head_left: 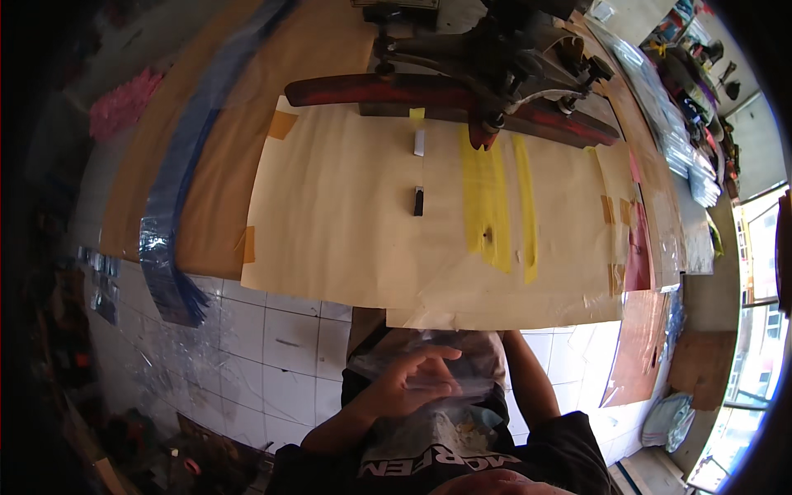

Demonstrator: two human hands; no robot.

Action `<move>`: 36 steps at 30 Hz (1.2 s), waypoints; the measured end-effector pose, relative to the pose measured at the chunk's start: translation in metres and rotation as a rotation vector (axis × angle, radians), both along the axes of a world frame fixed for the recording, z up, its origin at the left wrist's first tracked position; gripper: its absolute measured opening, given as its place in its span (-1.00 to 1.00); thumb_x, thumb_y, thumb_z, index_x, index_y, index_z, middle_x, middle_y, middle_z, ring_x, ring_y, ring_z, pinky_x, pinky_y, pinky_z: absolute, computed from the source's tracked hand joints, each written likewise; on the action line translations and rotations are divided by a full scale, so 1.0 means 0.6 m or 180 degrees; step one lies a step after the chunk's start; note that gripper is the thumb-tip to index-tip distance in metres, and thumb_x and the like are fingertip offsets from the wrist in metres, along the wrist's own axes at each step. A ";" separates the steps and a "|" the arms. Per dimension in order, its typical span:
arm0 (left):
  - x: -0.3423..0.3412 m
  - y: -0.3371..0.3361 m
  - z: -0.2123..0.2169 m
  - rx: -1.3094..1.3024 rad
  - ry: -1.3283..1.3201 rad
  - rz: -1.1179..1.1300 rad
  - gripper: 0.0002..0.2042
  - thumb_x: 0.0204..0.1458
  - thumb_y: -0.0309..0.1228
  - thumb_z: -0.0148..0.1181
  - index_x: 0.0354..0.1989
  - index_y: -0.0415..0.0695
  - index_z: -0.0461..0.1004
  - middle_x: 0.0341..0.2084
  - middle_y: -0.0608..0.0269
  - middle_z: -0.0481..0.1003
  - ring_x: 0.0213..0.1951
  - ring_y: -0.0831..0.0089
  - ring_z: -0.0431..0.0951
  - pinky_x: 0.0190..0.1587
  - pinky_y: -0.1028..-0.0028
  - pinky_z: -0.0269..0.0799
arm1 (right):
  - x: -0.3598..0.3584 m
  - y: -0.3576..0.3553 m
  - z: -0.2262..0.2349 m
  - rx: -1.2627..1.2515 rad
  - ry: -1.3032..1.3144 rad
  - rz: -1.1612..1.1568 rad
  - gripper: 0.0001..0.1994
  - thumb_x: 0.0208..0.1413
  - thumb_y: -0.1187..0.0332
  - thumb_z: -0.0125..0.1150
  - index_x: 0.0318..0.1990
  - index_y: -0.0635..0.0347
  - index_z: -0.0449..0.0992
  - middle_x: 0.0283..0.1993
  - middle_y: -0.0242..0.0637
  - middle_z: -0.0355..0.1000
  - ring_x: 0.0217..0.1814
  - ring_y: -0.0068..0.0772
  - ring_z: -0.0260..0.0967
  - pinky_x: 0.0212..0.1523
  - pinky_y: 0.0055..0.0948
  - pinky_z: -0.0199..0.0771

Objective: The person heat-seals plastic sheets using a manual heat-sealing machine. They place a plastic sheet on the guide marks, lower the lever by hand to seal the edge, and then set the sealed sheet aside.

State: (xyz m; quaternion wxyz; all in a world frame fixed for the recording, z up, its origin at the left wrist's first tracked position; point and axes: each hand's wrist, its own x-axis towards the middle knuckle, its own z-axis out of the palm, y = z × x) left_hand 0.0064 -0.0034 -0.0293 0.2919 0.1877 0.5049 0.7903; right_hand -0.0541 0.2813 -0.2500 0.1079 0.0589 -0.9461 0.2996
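My left hand point(422, 375) is in front of my torso, below the near edge of the work board. Its fingers point right, half bent, with a thin clear plastic bag point(470, 363) over and between them; the grip itself is partly blurred by the film. My right forearm point(528, 375) reaches up to the board's near edge, and the right hand is hidden beneath it. The board is covered with tan paper point(330, 206) held by tape. Yellow tape strips point(485, 206) and a small black piece point(419, 201) lie on it.
A dark machine with long red bars point(371, 87) spans the board's far side. Blue plastic film point(169, 214) hangs over the left edge. A pink bundle point(124, 103) sits far left. Clear plastic sheets point(660, 115) lie along the right. White floor tiles point(285, 338) show below.
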 end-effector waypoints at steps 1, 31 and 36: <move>0.001 -0.001 -0.001 -0.0008 0.0002 0.0040 -0.50 0.01 -0.68 0.19 0.16 -0.23 0.25 -0.37 0.16 0.53 -0.22 0.38 0.59 -0.06 0.38 0.48 | -0.009 -0.001 0.001 0.0019 -0.0011 -0.0010 -0.73 0.09 0.53 0.07 -0.03 0.26 0.49 -0.07 -0.10 0.49 0.00 -0.15 0.42 0.01 -0.30 0.40; 0.008 0.039 0.007 -0.0591 0.0802 -0.0052 -0.59 0.06 -0.58 0.20 0.09 -0.17 0.26 -0.23 0.17 0.48 -0.15 0.44 0.54 -0.02 0.41 0.43 | 0.069 -0.022 0.462 -0.1852 -0.1598 0.2681 -0.36 0.33 0.01 -0.24 0.29 0.48 0.11 0.32 0.16 0.11 0.40 0.05 0.01 0.35 -0.24 -0.05; 0.042 0.089 0.004 -0.0058 0.0334 -0.0115 -0.61 0.03 -0.56 0.25 0.04 -0.15 0.30 -0.15 0.18 0.48 -0.11 0.43 0.54 0.02 0.40 0.43 | 0.078 -0.017 0.491 -0.2101 -0.1598 0.2571 -0.44 0.32 0.08 -0.18 0.21 0.47 0.26 0.24 0.06 0.25 0.33 -0.01 0.15 0.30 -0.23 0.08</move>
